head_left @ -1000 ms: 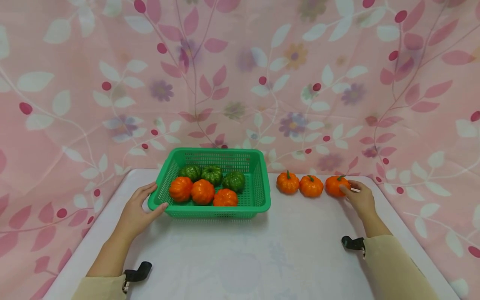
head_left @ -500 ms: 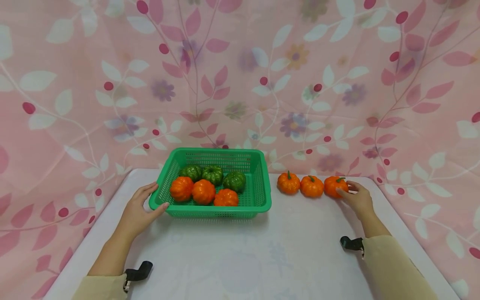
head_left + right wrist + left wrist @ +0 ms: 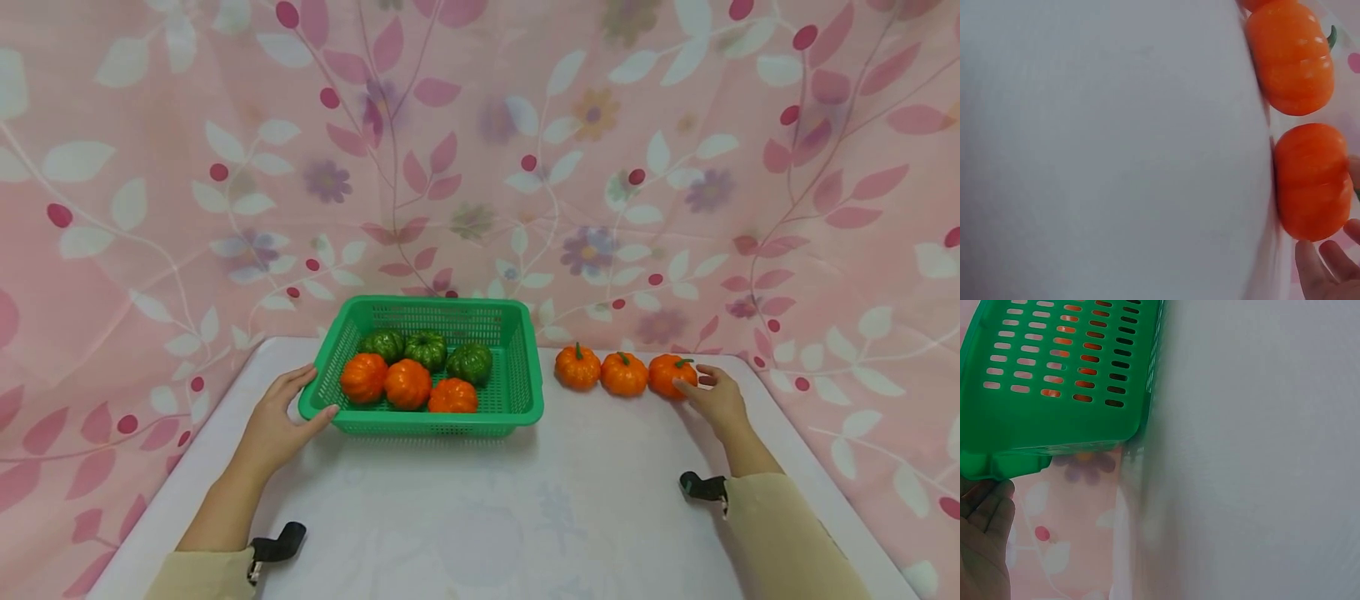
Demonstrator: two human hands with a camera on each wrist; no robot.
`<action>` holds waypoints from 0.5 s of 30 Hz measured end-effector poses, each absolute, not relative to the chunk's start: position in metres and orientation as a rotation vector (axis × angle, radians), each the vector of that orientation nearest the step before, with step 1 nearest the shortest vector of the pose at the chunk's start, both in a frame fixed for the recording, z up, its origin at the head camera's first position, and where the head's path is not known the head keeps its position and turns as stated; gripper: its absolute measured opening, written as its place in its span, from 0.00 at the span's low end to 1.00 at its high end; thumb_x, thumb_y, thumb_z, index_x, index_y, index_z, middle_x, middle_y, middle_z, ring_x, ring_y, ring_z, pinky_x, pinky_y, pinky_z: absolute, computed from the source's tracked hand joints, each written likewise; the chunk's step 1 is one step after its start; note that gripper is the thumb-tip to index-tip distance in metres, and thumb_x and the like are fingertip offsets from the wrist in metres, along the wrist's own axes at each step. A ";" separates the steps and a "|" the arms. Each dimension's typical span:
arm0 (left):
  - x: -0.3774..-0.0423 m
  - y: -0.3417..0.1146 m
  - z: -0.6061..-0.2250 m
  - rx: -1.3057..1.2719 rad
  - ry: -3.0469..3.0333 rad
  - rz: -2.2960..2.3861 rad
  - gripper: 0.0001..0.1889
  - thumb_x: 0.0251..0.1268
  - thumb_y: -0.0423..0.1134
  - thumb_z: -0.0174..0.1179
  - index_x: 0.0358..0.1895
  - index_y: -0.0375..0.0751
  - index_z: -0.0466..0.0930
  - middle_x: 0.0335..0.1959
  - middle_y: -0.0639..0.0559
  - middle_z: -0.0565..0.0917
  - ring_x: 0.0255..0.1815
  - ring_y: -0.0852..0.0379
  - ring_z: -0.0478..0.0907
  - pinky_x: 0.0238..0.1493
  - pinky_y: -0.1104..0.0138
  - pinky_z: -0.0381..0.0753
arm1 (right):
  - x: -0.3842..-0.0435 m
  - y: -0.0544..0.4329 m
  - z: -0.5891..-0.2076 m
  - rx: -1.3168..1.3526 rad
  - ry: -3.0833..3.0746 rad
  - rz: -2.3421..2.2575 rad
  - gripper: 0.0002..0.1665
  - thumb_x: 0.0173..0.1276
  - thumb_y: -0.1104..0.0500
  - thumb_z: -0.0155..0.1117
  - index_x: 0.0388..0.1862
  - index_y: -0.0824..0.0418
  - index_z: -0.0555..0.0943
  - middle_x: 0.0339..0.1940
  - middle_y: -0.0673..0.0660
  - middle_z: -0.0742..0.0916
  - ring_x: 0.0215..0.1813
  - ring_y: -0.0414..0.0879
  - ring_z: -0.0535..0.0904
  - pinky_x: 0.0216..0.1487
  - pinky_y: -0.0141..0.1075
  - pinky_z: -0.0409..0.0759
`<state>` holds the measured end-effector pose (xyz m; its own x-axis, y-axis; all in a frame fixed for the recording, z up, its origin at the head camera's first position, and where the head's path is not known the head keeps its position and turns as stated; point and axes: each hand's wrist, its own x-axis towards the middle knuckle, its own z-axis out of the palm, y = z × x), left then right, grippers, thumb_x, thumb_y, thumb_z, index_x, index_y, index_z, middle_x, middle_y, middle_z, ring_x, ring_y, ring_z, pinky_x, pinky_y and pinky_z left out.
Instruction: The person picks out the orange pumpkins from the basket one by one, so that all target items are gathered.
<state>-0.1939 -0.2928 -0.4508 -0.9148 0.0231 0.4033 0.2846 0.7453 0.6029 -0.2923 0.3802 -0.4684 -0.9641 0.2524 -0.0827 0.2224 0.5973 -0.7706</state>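
Observation:
My left hand (image 3: 277, 423) rests at the left end of a green plastic basket (image 3: 534, 367), thumb by the front rim and straight fingers touching the side rim. Below that rim, fingertips (image 3: 1004, 509) show in the left wrist view. Inside the basket, orange pumpkins (image 3: 407, 384) lie in front of green pumpkins (image 3: 470, 364). At the right my right hand (image 3: 722, 402) is around the end orange pumpkin (image 3: 670, 377), its thumb against the front and its fingers loosely spread at the right side. That pumpkin (image 3: 1313, 181) stands on the table in the right wrist view.
Two more orange pumpkins, a middle one (image 3: 624, 374) and a left one (image 3: 577, 367), stand in the same row, right of the basket. A white cloth covers the table (image 3: 480, 517). Behind it hangs a pink floral curtain (image 3: 480, 167).
The end orange pumpkin has shifted slightly left towards its neighbour, and my right hand has moved with it. The fingers now look looser around it. My left hand stays at the basket.

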 end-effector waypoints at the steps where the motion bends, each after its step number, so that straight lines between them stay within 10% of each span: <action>1: -0.194 -0.293 -0.451 -0.238 -2.573 -0.975 0.39 0.60 0.49 0.72 0.70 0.32 0.69 0.70 0.39 0.69 0.70 0.32 0.64 0.63 0.32 0.65 | -0.290 0.380 -0.466 -0.407 -2.779 1.320 0.49 0.72 0.40 0.61 0.77 0.71 0.57 0.70 0.78 0.66 0.66 0.71 0.68 0.65 0.59 0.73; 15: -0.196 -0.295 -0.455 -0.237 -2.566 -0.981 0.40 0.60 0.50 0.72 0.71 0.32 0.69 0.71 0.39 0.69 0.71 0.33 0.64 0.63 0.32 0.64 | -0.263 0.345 -0.411 -0.269 -2.654 1.342 0.39 0.74 0.44 0.59 0.75 0.66 0.66 0.72 0.73 0.68 0.70 0.69 0.67 0.64 0.62 0.72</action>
<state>-0.1963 -0.2954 -0.4546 -0.9127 0.0210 0.4081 0.2878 0.7419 0.6056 -0.2631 0.3449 -0.4109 -0.9718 0.2287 0.0572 0.0895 0.5823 -0.8081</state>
